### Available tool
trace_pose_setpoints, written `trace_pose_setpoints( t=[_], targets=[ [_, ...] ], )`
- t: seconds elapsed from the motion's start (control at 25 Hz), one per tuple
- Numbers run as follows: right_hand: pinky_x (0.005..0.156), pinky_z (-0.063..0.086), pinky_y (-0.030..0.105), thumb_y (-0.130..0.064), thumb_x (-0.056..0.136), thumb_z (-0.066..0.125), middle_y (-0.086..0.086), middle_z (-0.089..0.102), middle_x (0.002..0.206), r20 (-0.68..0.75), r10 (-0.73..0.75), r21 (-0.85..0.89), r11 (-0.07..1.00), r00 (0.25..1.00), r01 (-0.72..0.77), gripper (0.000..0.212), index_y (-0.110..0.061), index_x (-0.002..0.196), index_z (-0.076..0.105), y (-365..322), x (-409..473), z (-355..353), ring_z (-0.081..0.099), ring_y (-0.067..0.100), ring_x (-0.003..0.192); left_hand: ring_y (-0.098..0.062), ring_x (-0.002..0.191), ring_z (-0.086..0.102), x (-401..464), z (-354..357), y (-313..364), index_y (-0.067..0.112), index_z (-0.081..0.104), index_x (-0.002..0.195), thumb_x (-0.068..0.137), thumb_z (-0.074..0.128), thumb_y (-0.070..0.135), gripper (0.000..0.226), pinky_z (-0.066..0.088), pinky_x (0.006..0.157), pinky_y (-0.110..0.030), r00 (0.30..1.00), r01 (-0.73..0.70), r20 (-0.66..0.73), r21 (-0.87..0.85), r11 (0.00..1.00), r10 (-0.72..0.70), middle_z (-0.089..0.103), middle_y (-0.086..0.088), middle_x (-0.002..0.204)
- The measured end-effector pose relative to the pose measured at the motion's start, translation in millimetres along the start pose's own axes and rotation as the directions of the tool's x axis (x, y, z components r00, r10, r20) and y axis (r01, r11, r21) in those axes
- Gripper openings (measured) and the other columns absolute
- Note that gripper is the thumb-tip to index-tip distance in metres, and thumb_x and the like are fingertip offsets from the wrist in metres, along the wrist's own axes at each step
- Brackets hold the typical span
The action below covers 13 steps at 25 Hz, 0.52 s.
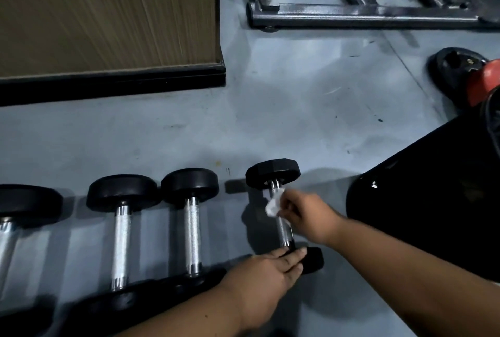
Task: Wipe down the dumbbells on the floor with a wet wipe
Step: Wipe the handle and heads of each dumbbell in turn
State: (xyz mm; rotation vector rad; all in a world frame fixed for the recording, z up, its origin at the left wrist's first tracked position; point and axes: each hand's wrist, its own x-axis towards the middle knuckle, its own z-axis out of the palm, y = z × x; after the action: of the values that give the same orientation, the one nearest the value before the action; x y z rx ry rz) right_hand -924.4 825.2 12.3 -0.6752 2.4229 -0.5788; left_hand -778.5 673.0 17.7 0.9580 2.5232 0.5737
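On the grey gym floor, the right hand pinched a wet wipe against the smallest dumbbell, right of three others; flat left-hand fingers steadied its near head. Next, probably the heads.

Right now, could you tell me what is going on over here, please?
A person is cleaning dumbbells lined up on the grey floor. The right hand pinches a white wipe against the steel handle of the rightmost dumbbell. The left hand rests with straight fingers on that dumbbell's near head, steadying it. Three more dumbbells lie to the left, untouched at this moment.
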Motion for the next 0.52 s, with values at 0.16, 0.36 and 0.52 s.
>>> trace_pose_setpoints(
  t=[0.16,0.36,0.52],
  targets=[
    [0.063,0.043,0.019,-0.023,0.085,0.077,-0.013,0.059,0.071,0.217,0.023,0.124,0.991,0.976,-0.051,0.016,-0.022,0.078,0.063,6,-31,1,0.053,-0.001,0.064,-0.024,0.14,0.048,1,18,-10,0.017,0.055,0.142,0.088,0.042,0.012,0.056,0.056,0.098,-0.038,0.992,-0.017,-0.122,-0.17,0.985,-0.004,0.041,0.003,0.158],
    [0.054,0.034,0.017,-0.026,0.089,0.076,-0.008,0.056,0.068,-0.068,0.07,0.102,0.993,0.995,-0.063,0.021,-0.022,0.087,0.055,-6,23,-3,0.051,0.001,0.058,-0.008,0.111,0.068,2,15,-7,0.033,0.07,0.124,0.085,0.039,0.027,0.05,0.055,0.084,-0.016,0.977,-0.016,-0.211,-0.125,0.992,-0.011,0.061,0.016,0.139],
    [0.058,0.039,0.021,-0.024,0.09,0.074,-0.008,0.054,0.066,0.016,0.056,0.164,0.985,0.998,-0.058,0.02,-0.03,0.09,0.055,4,-4,11,0.049,0.002,0.057,-0.008,0.121,0.063,3,24,-8,0.031,0.049,0.137,0.088,0.044,0.032,0.049,0.05,0.096,-0.014,0.986,-0.048,-0.164,-0.113,0.992,0.03,0.056,0.015,0.144]
  ],
)
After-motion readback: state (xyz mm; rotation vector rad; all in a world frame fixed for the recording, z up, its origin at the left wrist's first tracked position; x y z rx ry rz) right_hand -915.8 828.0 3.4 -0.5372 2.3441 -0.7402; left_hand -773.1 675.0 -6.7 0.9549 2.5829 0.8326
